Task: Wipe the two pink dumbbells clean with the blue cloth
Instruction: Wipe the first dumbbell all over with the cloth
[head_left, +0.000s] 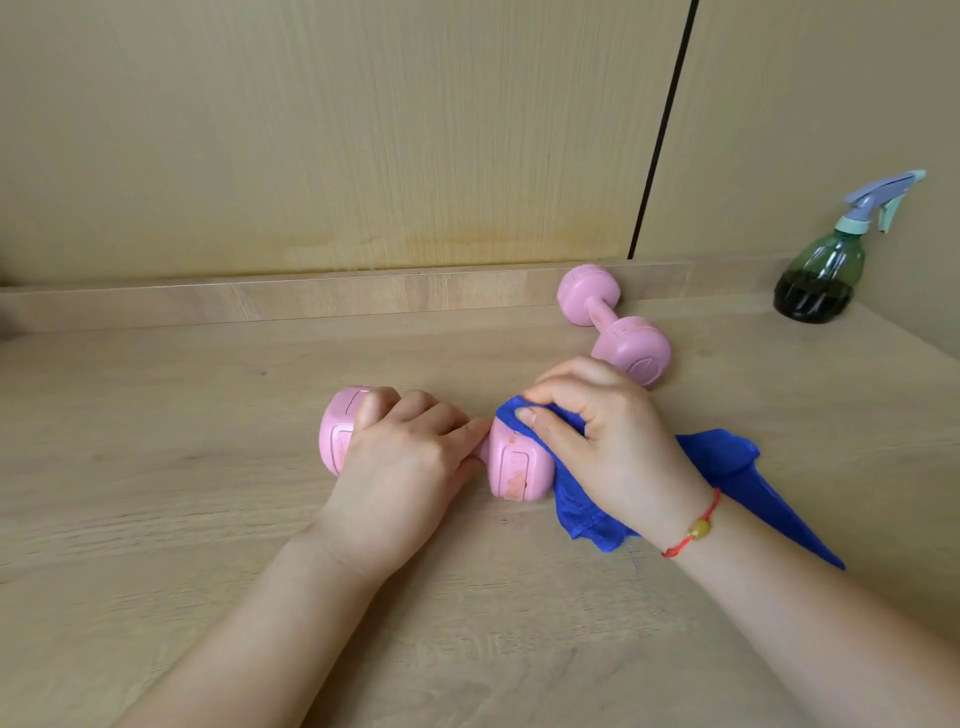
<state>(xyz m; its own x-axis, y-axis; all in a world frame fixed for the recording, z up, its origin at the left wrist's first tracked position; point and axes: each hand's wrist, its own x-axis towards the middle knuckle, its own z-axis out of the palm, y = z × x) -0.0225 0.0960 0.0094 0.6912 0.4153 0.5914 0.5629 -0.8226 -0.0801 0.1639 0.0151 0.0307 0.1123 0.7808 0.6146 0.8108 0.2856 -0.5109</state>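
Left grip (405, 457) clasps near dumbbell (514, 467); right grip (608, 447) bunches blue cloth (722, 457) against its end. Second dumbbell (613, 322) lies beyond right grip.

Bare light-wood desk (156, 415) lies open left of the near pink plastic dumbbell (514, 467) and between the second pink dumbbell (613, 322) and the green spray bottle (821, 275) in the far right corner. That second dumbbell lies just behind the right grip (608, 441); the blue cloth (727, 462) trails rightward beneath it. A low wooden ledge (311, 296) closes the back.
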